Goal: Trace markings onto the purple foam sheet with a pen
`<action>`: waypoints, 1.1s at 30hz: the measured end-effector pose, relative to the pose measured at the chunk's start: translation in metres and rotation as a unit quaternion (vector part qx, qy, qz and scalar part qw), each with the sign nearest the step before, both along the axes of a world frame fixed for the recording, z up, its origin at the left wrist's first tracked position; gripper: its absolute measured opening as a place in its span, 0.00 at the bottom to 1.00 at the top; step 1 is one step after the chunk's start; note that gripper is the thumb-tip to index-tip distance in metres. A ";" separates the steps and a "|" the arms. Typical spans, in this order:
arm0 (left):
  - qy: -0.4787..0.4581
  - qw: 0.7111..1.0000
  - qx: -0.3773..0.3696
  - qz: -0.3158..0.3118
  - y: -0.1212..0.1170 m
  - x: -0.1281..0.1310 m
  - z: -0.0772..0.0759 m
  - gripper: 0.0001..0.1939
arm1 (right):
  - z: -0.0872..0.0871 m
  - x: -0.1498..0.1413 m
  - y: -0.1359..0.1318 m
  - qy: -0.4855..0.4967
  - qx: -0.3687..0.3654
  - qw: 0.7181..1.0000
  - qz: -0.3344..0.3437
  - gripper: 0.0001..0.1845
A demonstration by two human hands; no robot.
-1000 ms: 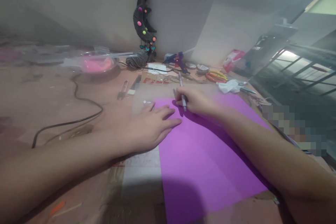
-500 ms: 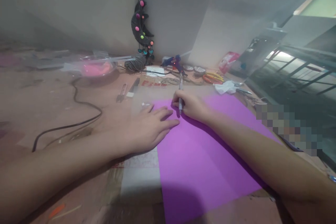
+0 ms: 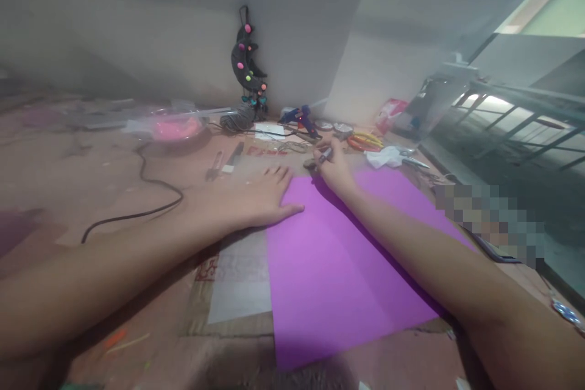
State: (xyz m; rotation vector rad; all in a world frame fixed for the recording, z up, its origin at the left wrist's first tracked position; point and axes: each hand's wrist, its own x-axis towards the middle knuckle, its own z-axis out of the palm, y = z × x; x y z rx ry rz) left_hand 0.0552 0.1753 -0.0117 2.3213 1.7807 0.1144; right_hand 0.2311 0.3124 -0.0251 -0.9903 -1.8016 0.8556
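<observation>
1. A plain grey wall [image 3: 114, 30] fills the upper left and the top centre of the frame.
2. Right of centre, a paler wall section [image 3: 393, 55] borders a darker, slanting band of shade.
3. A dark crescent-shaped ornament [image 3: 244, 64] with coloured dots is upright against the wall, left of centre.
4. The pinkish surface [image 3: 114, 180] meets the wall's foot.
5. At right, a metal frame [image 3: 516, 113] with slanting bars stands beyond the surface, above a dim grey-green floor [image 3: 461, 155].
6. White light glows behind the bars.
7. A pale green panel [image 3: 555, 15] shows at upper right; its nature is unclear.
</observation>
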 end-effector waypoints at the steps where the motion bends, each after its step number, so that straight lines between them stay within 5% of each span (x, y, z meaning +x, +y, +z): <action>1: -0.032 0.999 0.002 -0.031 -0.004 0.011 0.005 0.48 | 0.001 0.001 -0.001 0.002 -0.007 1.000 0.002 0.13; 3: -0.142 0.959 -0.041 -0.243 -0.016 0.032 0.015 0.40 | 0.002 0.003 -0.003 0.003 -0.018 1.000 0.010 0.14; 5: -0.225 0.908 -0.095 -0.341 -0.026 0.045 0.022 0.24 | 0.002 0.005 -0.005 0.003 -0.020 1.000 0.020 0.14; 8: -0.226 0.950 -0.019 -0.214 -0.030 0.048 0.021 0.24 | 0.002 0.006 -0.006 0.008 -0.019 0.999 0.034 0.16; 10: -0.135 0.978 0.022 -0.155 -0.027 0.041 0.018 0.37 | 0.003 0.006 -0.007 0.006 -0.016 0.999 0.031 0.16; 12: -0.102 0.972 -0.024 -0.212 -0.027 0.032 0.020 0.41 | 0.007 0.006 -0.010 -0.012 0.004 1.000 0.018 0.19; 15: -0.173 0.935 -0.093 -0.296 -0.029 0.012 0.029 0.15 | 0.012 0.008 -0.017 -0.034 0.054 0.998 0.026 0.25; 19: -0.107 0.978 0.109 -0.140 -0.017 -0.033 0.026 0.15 | 0.015 0.007 -0.024 0.051 -0.002 0.995 0.081 0.29; 22: -0.060 0.980 0.175 -0.068 -0.003 -0.067 0.011 0.17 | 0.014 0.005 -0.023 0.085 -0.050 0.992 0.085 0.32; 28: -0.082 0.970 0.216 -0.081 -0.009 -0.066 0.002 0.17 | 0.011 0.010 -0.008 -0.147 0.174 0.972 0.054 0.12; 33: -0.022 0.974 0.197 -0.107 -0.028 -0.042 0.002 0.17 | 0.003 0.014 0.003 -0.271 0.190 0.943 0.016 0.15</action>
